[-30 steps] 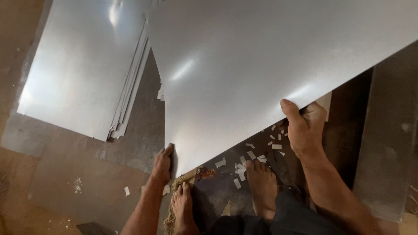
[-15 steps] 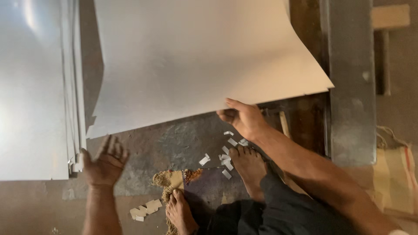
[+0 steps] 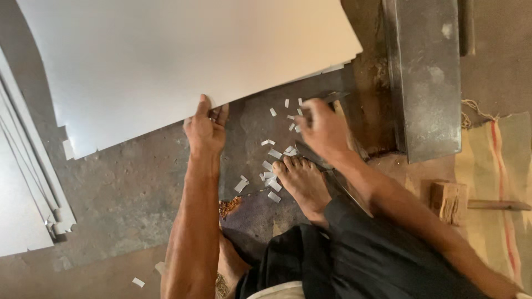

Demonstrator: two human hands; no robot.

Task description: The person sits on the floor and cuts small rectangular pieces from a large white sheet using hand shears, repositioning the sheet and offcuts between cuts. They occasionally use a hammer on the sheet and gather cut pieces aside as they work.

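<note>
Left hand (image 3: pixel 206 128) grips pale sheet (image 3: pixel 183 61) edge.

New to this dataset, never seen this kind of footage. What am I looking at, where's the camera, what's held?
One view only, from a camera on the person's head, looking down at their own arms and bare feet. No machine. The left hand grips the near edge of a large pale metal sheet lying on the floor. The right hand, blurred, is at a dark metal tool; whether it grips it is unclear. Small cut scraps litter the floor by the foot. More sheets are stacked left; a heavy steel bar lies right.
</note>
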